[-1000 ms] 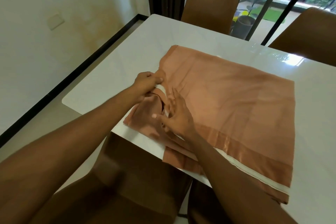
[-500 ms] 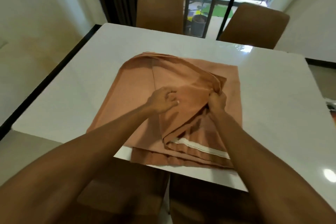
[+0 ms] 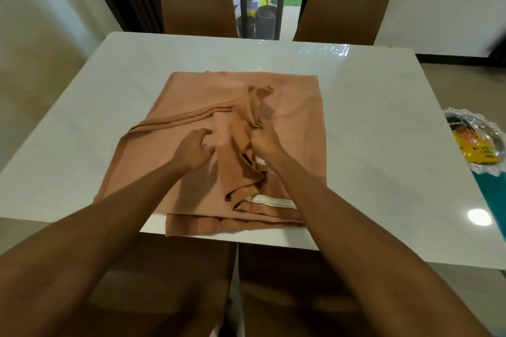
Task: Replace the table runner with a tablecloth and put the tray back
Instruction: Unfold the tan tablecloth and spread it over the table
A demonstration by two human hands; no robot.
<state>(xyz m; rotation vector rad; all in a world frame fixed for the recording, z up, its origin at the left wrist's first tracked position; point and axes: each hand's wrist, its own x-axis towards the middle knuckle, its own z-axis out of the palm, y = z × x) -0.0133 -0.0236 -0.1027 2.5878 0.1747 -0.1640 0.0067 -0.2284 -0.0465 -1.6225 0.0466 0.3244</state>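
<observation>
A folded terracotta tablecloth (image 3: 295, 107) with a white hem strip lies in the middle of the white glossy table (image 3: 95, 123), its near edge hanging slightly over the table's front. My right hand (image 3: 262, 142) pinches a bunched-up layer of the cloth and lifts it. My left hand (image 3: 193, 150) hovers just to the left over the flat cloth, fingers spread and holding nothing. A silver tray (image 3: 479, 145) holding a yellow packet is at the far right edge, off the table, on something teal.
Two brown chairs (image 3: 197, 3) stand at the far side of the table, before a glass door with potted plants outside. Two more brown chair backs (image 3: 169, 282) sit right below my arms at the near edge. A pale wall runs along the left.
My view has swung right, bringing the tray into sight. My left hand let go of the cloth and opened. My right hand keeps lifting a gathered layer, which now stands up more narrowly.
</observation>
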